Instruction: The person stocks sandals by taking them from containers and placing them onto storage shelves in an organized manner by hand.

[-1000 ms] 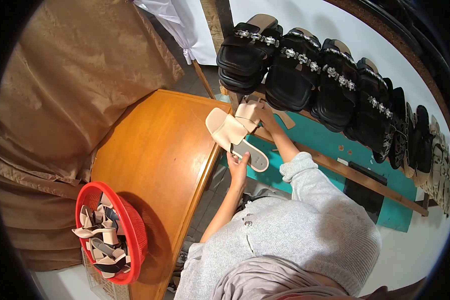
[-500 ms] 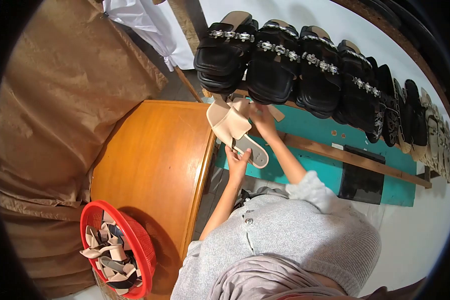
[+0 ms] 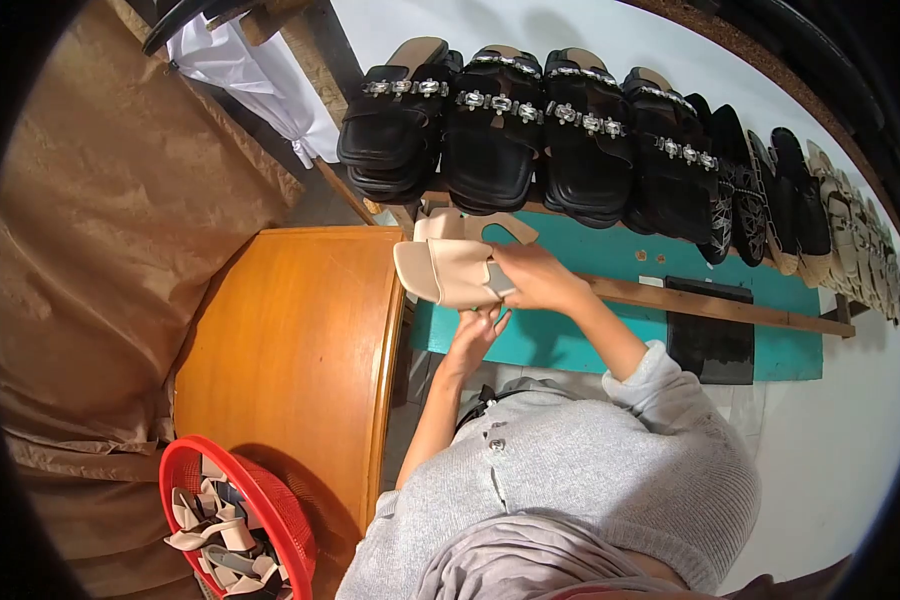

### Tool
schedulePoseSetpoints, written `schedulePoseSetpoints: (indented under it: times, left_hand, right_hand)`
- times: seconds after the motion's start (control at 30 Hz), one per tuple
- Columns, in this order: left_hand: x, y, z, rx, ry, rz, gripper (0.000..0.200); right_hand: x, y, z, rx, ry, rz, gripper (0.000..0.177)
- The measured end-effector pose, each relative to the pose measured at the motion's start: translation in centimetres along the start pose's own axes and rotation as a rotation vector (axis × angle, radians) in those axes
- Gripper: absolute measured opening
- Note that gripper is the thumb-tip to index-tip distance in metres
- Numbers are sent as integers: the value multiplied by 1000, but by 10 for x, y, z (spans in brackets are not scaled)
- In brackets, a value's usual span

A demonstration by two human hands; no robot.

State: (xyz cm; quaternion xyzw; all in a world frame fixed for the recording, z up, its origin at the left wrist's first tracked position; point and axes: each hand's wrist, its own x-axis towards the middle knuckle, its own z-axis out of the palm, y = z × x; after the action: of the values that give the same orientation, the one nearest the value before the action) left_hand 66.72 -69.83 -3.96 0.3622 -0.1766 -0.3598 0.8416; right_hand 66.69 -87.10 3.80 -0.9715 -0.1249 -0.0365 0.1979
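Observation:
A beige slide sandal (image 3: 455, 272) with a wide strap lies across my two hands, its square toe pointing left. My right hand (image 3: 545, 278) is closed round its heel end, covering much of the insole. From below, my left hand (image 3: 473, 338) holds the sandal's near edge; the fingertips are partly hidden under the sole. Just behind it, at the left end of the lower rack, another beige sandal (image 3: 440, 224) shows in part.
Black sandals with jewelled straps (image 3: 490, 140) line the rack above my hands. A wooden table (image 3: 290, 330) stands to the left. On it a red basket (image 3: 292, 505) holds straps and sandal pieces. A wooden rail (image 3: 700, 306) crosses over a teal board (image 3: 610, 340).
My right hand has come forward from the rack and taken the sandal's heel end. The sandal has turned so its toe points left, and my left hand has shifted beneath it.

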Motion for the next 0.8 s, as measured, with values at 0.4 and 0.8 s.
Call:
schedulePoseSetpoints:
  times: [0.4,0.8]
  left_hand:
    - [36,-18,-34,193,448,-158,35]
    - [61,-45,-64,394,453,-152,30]
  right_hand:
    - [48,98,36,160,17,-51,35]
    - [93,190,131,-327,443,-24,42]
